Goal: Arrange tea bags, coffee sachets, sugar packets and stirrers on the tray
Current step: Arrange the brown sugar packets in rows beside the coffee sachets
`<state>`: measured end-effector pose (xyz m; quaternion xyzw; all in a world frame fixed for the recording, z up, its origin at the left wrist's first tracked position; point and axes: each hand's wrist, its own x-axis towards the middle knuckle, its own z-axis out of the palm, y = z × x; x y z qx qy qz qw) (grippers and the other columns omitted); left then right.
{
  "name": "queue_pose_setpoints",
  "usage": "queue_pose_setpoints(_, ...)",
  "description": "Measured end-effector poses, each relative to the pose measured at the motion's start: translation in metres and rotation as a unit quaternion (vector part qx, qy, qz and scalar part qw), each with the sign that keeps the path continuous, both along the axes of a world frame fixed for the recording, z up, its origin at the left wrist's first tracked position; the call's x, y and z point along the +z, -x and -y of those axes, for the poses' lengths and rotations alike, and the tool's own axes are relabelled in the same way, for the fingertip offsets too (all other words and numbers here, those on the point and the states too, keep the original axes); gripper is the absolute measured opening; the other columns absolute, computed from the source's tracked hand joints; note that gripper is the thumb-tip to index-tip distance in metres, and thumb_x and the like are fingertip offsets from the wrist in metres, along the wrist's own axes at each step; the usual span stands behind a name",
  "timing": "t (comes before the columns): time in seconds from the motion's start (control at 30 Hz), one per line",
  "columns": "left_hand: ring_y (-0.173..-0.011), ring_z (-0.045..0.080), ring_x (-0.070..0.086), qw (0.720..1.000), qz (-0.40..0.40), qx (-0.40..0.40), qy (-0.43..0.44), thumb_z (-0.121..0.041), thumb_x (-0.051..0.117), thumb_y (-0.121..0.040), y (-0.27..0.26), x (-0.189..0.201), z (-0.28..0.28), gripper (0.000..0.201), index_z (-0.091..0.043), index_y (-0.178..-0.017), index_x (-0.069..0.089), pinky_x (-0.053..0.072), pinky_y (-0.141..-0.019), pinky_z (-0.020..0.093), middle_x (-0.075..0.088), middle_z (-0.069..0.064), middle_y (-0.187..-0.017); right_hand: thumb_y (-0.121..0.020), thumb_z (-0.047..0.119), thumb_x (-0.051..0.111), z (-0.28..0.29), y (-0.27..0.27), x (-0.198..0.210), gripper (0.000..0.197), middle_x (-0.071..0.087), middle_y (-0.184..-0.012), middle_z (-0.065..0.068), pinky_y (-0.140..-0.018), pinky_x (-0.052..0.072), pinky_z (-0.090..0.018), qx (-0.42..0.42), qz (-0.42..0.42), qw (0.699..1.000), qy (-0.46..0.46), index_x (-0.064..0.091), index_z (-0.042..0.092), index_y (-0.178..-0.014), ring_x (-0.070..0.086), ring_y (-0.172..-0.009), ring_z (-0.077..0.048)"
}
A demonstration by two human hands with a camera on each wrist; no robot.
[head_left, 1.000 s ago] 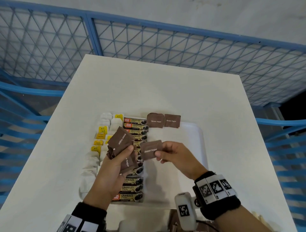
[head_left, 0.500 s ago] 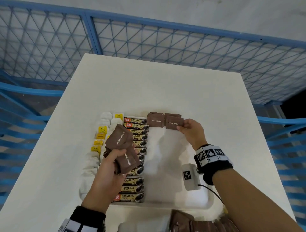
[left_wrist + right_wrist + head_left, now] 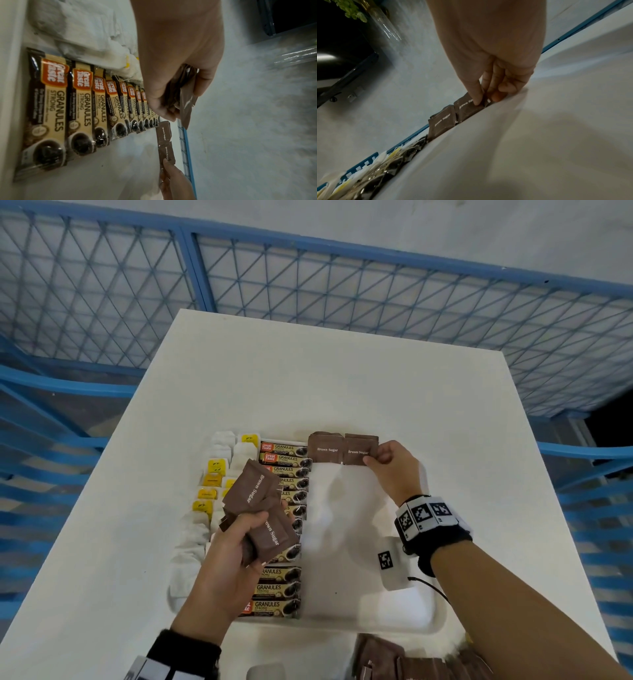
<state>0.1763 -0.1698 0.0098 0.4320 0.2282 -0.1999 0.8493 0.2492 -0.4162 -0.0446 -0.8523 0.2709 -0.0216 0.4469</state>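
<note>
A white tray (image 3: 373, 594) lies on the white table. On its left side are a column of tea bags (image 3: 219, 470) and a column of coffee sachets (image 3: 284, 460). Brown sugar packets (image 3: 327, 448) stand along the tray's far edge. My right hand (image 3: 390, 463) pinches the right end of a sugar packet (image 3: 358, 451) there, thumb on its face (image 3: 467, 106). My left hand (image 3: 236, 546) hovers over the coffee column, gripping a bunch of sugar packets (image 3: 255, 491) (image 3: 185, 94). No stirrers are in sight.
More brown packets (image 3: 404, 659) lie on the table near my body, below the tray. A blue mesh fence (image 3: 308, 285) surrounds the table. A glass vase with green stems (image 3: 385, 27) shows in the right wrist view. The tray's right half is bare white.
My right hand carried a single sugar packet from beside my left hand to the tray's far edge and set it against the packets there. My left hand stayed put with its bunch.
</note>
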Motion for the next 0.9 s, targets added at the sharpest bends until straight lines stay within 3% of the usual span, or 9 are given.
queue_pose_setpoints(0.07,-0.098,0.024,0.065,1.0,-0.007,0.005,-0.007,-0.006,0.052,-0.08,0.0,0.0,0.001,0.027,-0.019,-0.1,0.066,0.053,-0.083,0.038,0.071,0.008,-0.101,-0.082,0.015,0.068,-0.002,0.001,0.0,0.022,0.057,-0.084,-0.002,-0.057,0.036,0.001,-0.002,0.009,1.0,0.009,0.056,0.008,-0.098,0.052,-0.076,-0.015)
queue_pose_setpoints(0.13,-0.096,0.02,0.065,1.0,-0.01,0.009,-0.015,-0.005,0.05,-0.085,-0.001,0.001,0.002,0.025,-0.021,-0.097,0.066,0.051,-0.082,0.035,0.072,0.004,-0.096,-0.079,0.015,0.07,-0.004,0.001,-0.001,0.033,0.054,-0.093,-0.005,-0.062,0.037,-0.007,-0.007,0.037,0.999,0.032,0.051,0.008,-0.106,0.05,-0.079,-0.016)
queue_pose_setpoints(0.2,-0.087,0.012,0.068,1.0,-0.011,0.009,-0.02,-0.005,0.05,-0.087,-0.001,0.002,0.004,0.025,-0.023,-0.094,0.065,0.054,-0.073,0.029,0.074,-0.001,-0.088,-0.078,0.013,0.071,-0.008,0.003,0.001,0.04,0.048,-0.1,-0.006,-0.066,0.036,-0.012,-0.007,0.063,0.997,0.051,0.048,0.007,-0.111,0.047,-0.079,-0.015)
queue_pose_setpoints(0.33,-0.074,0.006,0.071,0.999,-0.021,-0.001,-0.03,-0.004,0.053,-0.086,0.0,0.002,0.006,0.024,-0.022,-0.098,0.064,0.056,-0.056,0.022,0.074,-0.004,-0.082,-0.081,0.013,0.068,-0.026,0.008,0.016,0.025,0.054,-0.093,-0.007,-0.065,0.037,-0.001,0.028,0.106,0.994,0.001,0.053,0.015,-0.1,0.049,-0.07,-0.007)
queue_pose_setpoints(0.47,-0.07,0.004,0.07,0.998,-0.02,-0.026,-0.048,-0.003,0.056,-0.085,0.002,0.004,0.006,0.024,-0.021,-0.098,0.064,0.052,-0.051,0.019,0.074,-0.006,-0.078,-0.086,0.026,0.064,-0.053,0.021,0.05,0.006,0.062,-0.083,0.011,-0.066,0.041,-0.005,0.181,0.085,0.974,-0.111,0.061,0.023,-0.091,0.053,-0.071,0.003)
queue_pose_setpoints(0.57,-0.065,0.005,0.069,0.997,-0.015,-0.052,-0.059,0.0,0.056,-0.085,0.004,0.006,0.008,0.023,-0.021,-0.091,0.065,0.052,-0.049,0.019,0.073,-0.005,-0.072,-0.086,0.028,0.063,-0.07,0.028,0.072,0.006,0.064,-0.088,0.014,-0.073,0.043,-0.013,0.294,0.048,0.938,-0.178,0.064,0.03,-0.091,0.053,-0.075,0.003)
queue_pose_setpoints(0.7,-0.067,0.008,0.069,0.993,-0.003,-0.085,-0.077,0.0,0.057,-0.084,0.005,0.006,0.008,0.024,-0.02,-0.093,0.067,0.054,-0.052,0.023,0.073,-0.001,-0.076,-0.081,0.02,0.071,-0.078,0.031,0.079,0.013,0.064,-0.091,0.006,-0.067,0.042,-0.01,0.367,0.015,0.913,-0.178,0.068,0.014,-0.091,0.052,-0.074,-0.001)
queue_pose_setpoints(0.83,-0.076,0.014,0.069,0.994,-0.014,-0.08,-0.074,-0.001,0.058,-0.083,0.005,0.006,0.007,0.024,-0.017,-0.099,0.067,0.056,-0.062,0.027,0.073,0.003,-0.085,-0.084,0.014,0.067,-0.078,0.032,0.078,0.018,0.064,-0.085,-0.001,-0.07,0.047,-0.021,0.337,0.026,0.919,-0.203,0.064,0.0,-0.094,0.056,-0.075,-0.009)
queue_pose_setpoints(0.9,-0.079,0.017,0.067,0.995,-0.02,-0.071,-0.073,0.0,0.058,-0.083,0.005,0.006,0.007,0.024,-0.016,-0.099,0.067,0.057,-0.063,0.028,0.072,0.005,-0.087,-0.089,0.008,0.059,-0.077,0.032,0.082,0.014,0.065,-0.085,-0.003,-0.066,0.05,-0.019,0.302,0.026,0.918,-0.258,0.059,-0.001,-0.1,0.06,-0.073,-0.008)
